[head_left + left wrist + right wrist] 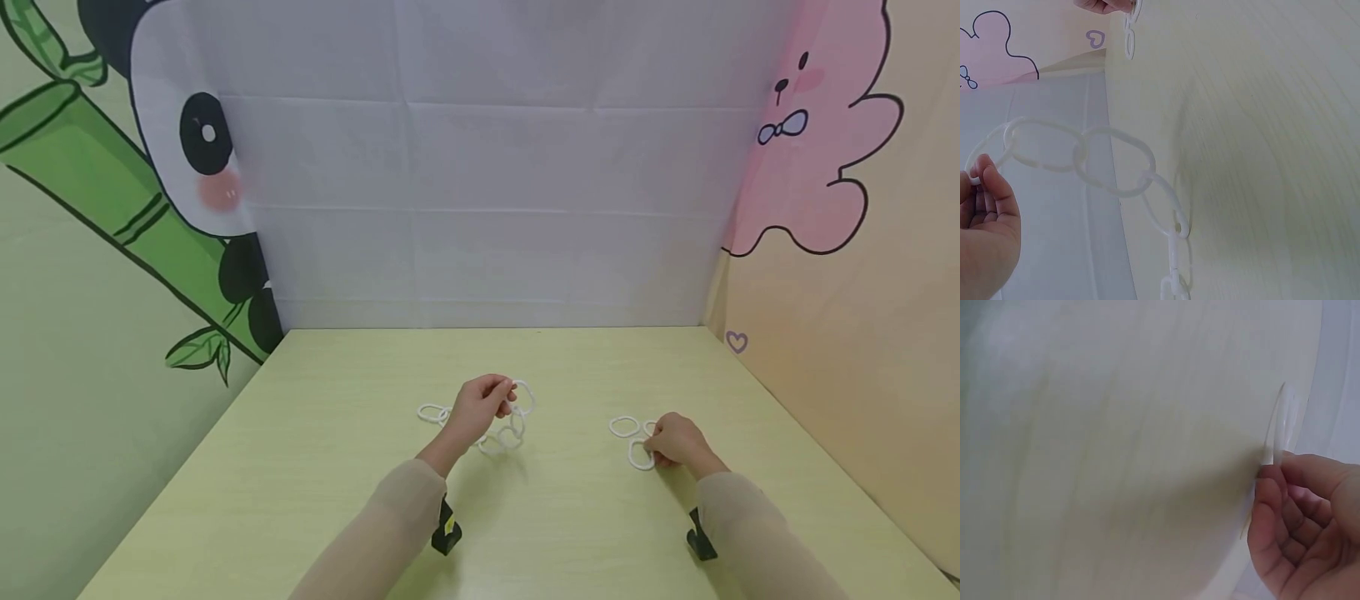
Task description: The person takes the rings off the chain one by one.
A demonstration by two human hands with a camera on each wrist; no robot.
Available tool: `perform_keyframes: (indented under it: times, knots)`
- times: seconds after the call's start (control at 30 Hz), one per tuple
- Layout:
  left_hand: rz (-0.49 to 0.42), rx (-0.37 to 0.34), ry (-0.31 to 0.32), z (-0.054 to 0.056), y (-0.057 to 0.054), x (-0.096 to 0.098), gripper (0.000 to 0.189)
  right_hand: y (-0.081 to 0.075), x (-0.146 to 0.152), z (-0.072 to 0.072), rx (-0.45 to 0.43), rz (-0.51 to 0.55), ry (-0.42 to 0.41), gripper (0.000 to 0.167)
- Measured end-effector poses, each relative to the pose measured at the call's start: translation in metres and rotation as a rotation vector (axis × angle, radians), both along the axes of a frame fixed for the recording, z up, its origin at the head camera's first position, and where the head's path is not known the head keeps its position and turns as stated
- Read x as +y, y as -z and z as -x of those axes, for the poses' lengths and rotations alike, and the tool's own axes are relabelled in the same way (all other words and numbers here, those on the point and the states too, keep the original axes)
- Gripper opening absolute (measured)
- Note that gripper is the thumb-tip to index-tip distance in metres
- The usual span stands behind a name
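In the head view my left hand (480, 407) pinches the end link of a white plastic chain (1116, 132) between thumb and fingers. Several joined links hang from there in a curve, and the far part lies on the table behind the wrist. To the right, my right hand (678, 442) is low over the table among white oval links (624, 417). The right wrist view shows its thumb and fingertips pinching a thin white link (1279, 428) seen edge-on. Whether the links by the right hand are joined is hard to tell.
Both hands work above a pale wood-grain table (337, 500). A white cloth backdrop (487, 167) stands at its far edge. Side panels carry a panda with bamboo on the left and a pink bear (817, 167) on the right. Dark wrist mounts (446, 533) hang below the sleeves.
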State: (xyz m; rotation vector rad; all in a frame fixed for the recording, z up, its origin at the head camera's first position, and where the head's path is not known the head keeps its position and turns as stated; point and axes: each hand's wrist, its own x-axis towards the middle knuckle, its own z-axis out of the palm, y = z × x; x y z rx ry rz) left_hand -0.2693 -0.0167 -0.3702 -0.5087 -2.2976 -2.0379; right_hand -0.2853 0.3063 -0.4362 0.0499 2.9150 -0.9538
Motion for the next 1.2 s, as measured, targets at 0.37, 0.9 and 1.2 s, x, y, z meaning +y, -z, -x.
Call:
perform_keyframes:
  times: [0.37,0.9,1.2]
  knots:
    - [-0.007,0.010,-0.014,0.014,0.016,0.000,0.023,-0.003,-0.001,-0.001,0.016,-0.085,-0.011,0.020]
    - [-0.004,0.005,-0.022,0.011,0.015,-0.001,0.023,-0.009,0.001,0.001,0.020,-0.021,-0.029,0.025]
    - [-0.006,0.011,-0.024,0.012,0.015,-0.002,0.024,-0.031,-0.005,0.008,0.081,0.010,-0.017,0.023]
